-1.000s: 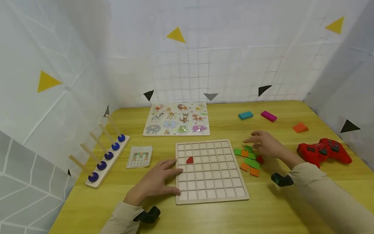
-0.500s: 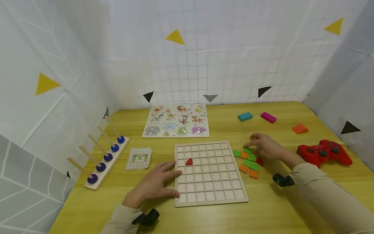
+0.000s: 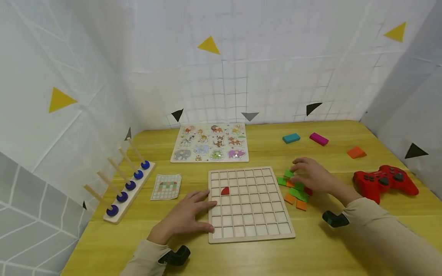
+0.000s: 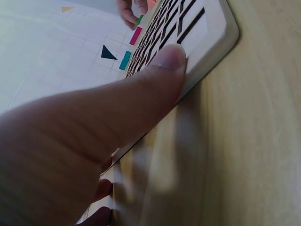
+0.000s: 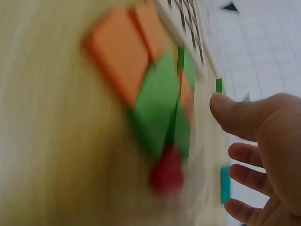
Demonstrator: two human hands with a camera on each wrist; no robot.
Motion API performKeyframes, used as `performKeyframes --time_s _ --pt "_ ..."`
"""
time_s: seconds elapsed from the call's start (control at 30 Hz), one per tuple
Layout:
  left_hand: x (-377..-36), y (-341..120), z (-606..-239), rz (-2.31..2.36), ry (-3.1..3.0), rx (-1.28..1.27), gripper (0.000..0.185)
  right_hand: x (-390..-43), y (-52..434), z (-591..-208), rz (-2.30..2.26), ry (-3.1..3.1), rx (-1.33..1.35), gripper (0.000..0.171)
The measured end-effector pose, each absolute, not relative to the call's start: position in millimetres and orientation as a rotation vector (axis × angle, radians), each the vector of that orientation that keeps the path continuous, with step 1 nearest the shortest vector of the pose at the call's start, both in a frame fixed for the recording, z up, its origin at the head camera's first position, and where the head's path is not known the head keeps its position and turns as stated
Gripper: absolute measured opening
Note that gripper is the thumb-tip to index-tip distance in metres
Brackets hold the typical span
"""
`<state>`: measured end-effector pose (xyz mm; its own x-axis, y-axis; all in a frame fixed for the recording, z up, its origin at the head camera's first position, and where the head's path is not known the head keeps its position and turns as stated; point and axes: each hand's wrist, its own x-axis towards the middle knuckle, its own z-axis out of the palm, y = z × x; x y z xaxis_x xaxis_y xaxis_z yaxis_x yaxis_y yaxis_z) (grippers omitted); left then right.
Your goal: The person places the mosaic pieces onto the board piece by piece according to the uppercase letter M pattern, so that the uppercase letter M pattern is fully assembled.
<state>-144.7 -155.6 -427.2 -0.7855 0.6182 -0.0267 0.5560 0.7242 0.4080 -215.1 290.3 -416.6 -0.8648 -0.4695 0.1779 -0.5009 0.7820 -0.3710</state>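
Flat green and orange tiles (image 3: 295, 191) lie clustered just right of the wooden grid board (image 3: 249, 203); one red quarter-round piece (image 3: 225, 190) sits in the board's left cells.

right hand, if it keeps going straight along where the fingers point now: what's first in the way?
The right hand points left, toward the grid board. First contact would likely be the green tile at its fingertips, then the board's right edge. Depth is unclear, so the fingers may already touch that tile.

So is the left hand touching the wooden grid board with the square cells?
Touching. In the left wrist view the left hand presses its thumb on the wooden grid board rim; the head view shows fingers lying over its left edge.
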Motion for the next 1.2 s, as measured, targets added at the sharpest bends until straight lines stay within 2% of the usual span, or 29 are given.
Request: performKeyframes --time_s 0.33,0.6,0.9,1.2 --pt "-145 -155 -428 0.585 2.767 0.962 0.072 -212 214 -413 0.658 -2.869 0.994 0.015" --pt "-147 -155 -430 0.561 2.783 0.967 0.071 -213 175 -417 0.636 -2.777 1.132 0.018" --pt "-148 -154 -431 0.586 2.765 0.947 0.070 -212 149 -422 0.577 -2.781 1.158 0.019" --pt "-149 -155 -431 0.596 2.754 0.903 0.070 -211 143 -421 0.574 -2.799 1.126 0.021"
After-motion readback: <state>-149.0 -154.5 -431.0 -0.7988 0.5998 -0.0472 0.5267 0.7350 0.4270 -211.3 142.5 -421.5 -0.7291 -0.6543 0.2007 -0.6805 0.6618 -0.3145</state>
